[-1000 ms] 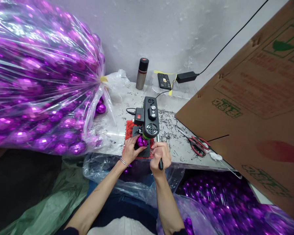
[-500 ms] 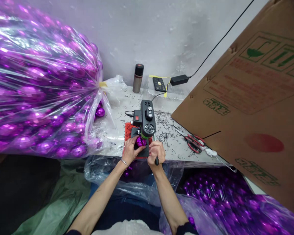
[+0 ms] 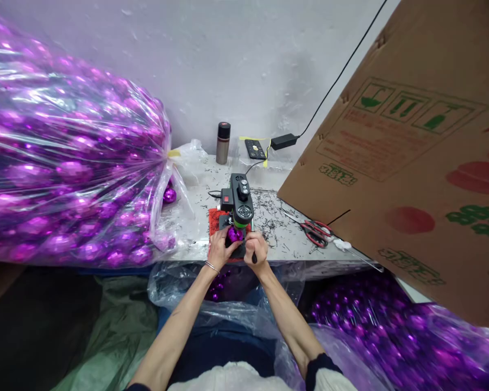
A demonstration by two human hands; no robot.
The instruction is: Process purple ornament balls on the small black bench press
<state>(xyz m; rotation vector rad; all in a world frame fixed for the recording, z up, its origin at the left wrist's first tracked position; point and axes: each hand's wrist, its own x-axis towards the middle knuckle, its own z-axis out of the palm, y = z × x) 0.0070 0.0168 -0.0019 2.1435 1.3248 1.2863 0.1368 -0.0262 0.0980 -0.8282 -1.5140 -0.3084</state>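
Centre of frame: left hand [image 3: 220,247] grasps purple ball [image 3: 235,234] under black machine [image 3: 242,200], apparently steadying it; right hand [image 3: 256,248] clenched round lever [image 3: 255,258].

On the cardboard box [image 3: 464,54], three green signs are standing in a framed row: an upturned umbrella [image 3: 370,101], two arrows [image 3: 403,106] that are pointing down, an inverted glass-like shape [image 3: 434,121]; red print [image 3: 362,140] is running alongside, blurring beyond reading; outlined green lettering [image 3: 337,175] is equally defying the eye.
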